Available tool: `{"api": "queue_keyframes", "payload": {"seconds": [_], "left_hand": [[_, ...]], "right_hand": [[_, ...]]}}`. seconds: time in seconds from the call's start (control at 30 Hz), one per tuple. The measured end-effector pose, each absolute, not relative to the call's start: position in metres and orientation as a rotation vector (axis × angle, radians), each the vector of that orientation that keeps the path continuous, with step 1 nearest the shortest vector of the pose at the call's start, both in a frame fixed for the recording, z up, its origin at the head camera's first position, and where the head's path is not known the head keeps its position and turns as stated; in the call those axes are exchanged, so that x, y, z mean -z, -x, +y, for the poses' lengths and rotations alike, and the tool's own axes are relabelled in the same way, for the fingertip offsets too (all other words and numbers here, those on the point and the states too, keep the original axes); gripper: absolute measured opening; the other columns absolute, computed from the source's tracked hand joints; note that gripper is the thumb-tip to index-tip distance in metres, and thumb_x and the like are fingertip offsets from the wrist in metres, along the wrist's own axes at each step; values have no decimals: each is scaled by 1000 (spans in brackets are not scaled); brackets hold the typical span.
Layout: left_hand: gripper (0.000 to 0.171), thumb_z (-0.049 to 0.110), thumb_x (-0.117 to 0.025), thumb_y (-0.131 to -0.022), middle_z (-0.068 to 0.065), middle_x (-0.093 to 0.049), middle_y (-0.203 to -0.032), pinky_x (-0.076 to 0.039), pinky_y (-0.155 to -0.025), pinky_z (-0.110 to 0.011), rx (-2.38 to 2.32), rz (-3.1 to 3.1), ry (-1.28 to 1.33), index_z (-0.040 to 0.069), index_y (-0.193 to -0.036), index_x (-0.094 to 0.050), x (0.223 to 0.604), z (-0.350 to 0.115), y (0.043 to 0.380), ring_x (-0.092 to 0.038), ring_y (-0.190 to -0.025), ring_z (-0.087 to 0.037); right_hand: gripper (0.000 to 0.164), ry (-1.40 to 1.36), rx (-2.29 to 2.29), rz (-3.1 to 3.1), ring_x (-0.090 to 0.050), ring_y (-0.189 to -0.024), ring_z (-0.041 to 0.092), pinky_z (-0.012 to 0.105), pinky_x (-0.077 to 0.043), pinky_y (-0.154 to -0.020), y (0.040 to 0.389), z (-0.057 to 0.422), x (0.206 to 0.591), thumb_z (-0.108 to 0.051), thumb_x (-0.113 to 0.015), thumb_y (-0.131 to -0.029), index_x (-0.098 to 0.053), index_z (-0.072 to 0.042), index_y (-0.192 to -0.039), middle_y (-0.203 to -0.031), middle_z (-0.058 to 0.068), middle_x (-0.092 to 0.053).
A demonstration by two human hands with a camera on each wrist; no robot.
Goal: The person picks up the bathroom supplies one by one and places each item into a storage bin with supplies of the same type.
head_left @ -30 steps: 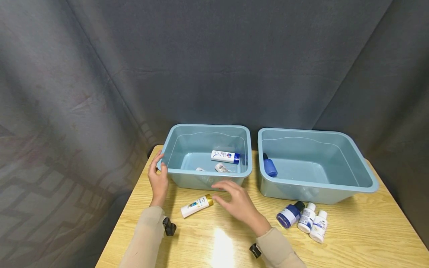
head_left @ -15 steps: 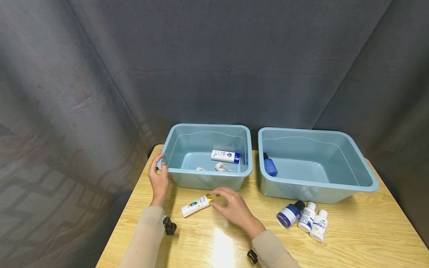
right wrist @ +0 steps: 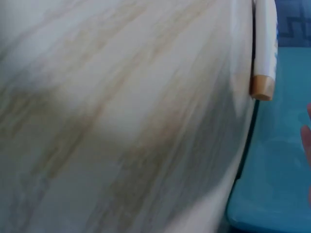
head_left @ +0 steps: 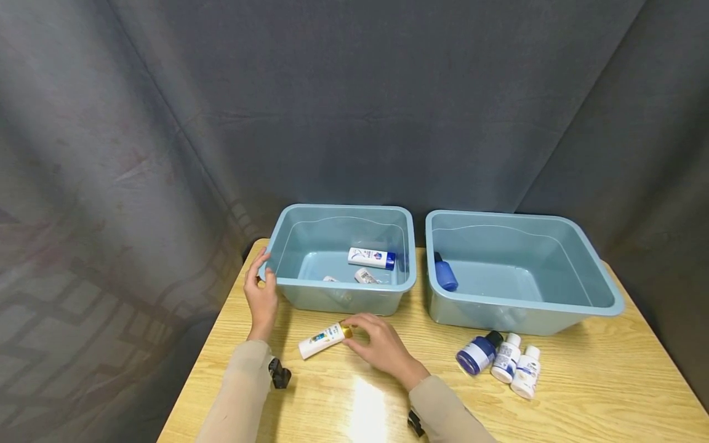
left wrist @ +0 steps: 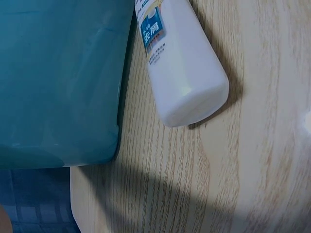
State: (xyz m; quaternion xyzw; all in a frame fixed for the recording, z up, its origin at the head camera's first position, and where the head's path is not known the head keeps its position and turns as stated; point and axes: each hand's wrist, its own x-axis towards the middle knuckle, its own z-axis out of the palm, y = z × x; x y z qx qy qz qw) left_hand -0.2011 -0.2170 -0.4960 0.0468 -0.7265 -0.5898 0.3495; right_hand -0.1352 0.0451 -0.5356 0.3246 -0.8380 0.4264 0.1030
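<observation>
My left hand (head_left: 263,301) holds the front left corner of the left blue plastic bin (head_left: 338,295), fingers along its side rim and thumb at the front. A white shampoo bottle (head_left: 322,340) with a gold cap lies on its side on the table before that bin. Its base and label show large in the left wrist view, next to the bin wall. My right hand (head_left: 382,347) has fingers and thumb spread on either side of the gold cap (head_left: 346,331). In the right wrist view the fingertips (right wrist: 306,138) appear apart from the cap.
Inside the left bin lie a white bottle with a blue cap (head_left: 371,258) and smaller white items. The right bin (head_left: 526,304) holds a blue bottle (head_left: 445,275). A dark blue bottle (head_left: 477,355) and two white bottles (head_left: 506,360) lie in front of it on the wooden table (head_left: 598,394).
My right hand has moved left to the shampoo bottle's gold cap, its fingers and thumb coming to either side of it. My left hand stays at the bin corner. The bottle lies as before.
</observation>
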Motion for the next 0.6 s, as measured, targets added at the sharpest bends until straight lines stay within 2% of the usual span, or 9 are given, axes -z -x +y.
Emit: {"api": "queue_keyframes", "payload": {"seconds": [0.1,0.23,0.47,0.6], "left_hand": [[35,-1,-50,-94,-16,-54,-142,-32,-87,-42,1532,-1877,-123,3,-125,-66,497,-217,201,-46,-130,-21],[35,-2,-49,-94,-15,-54,-142,-32,-87,-39,1533,-1879,-133,1,-125,-66,493,-215,200,-46,-129,-22],[33,-8,-48,-93,-26,-52,-140,-31,-86,-46,1544,-1870,-100,-12,-122,-61,467,-203,186,-44,-128,-38],[34,-6,-47,-93,-24,-52,-141,-31,-86,-46,1546,-1876,-106,-10,-124,-61,471,-205,188,-45,-129,-36]], "right_hand": [[36,-940,-1264,-2513,-64,-109,15,38,-51,-94,138,44,538,-16,-82,-82,-71,-12,-116,-115,-4,-69],[37,-917,-1257,-2590,-62,-112,17,39,-50,-96,141,43,540,-20,-81,-84,-70,-13,-118,-118,-4,-68],[40,-905,-1233,-2678,-60,-117,20,42,-47,-100,147,40,543,-24,-80,-85,-69,-14,-122,-123,-2,-67],[43,-895,-1225,-2733,-59,-120,21,42,-45,-102,150,38,544,-28,-79,-85,-68,-15,-124,-125,-1,-65]]}}
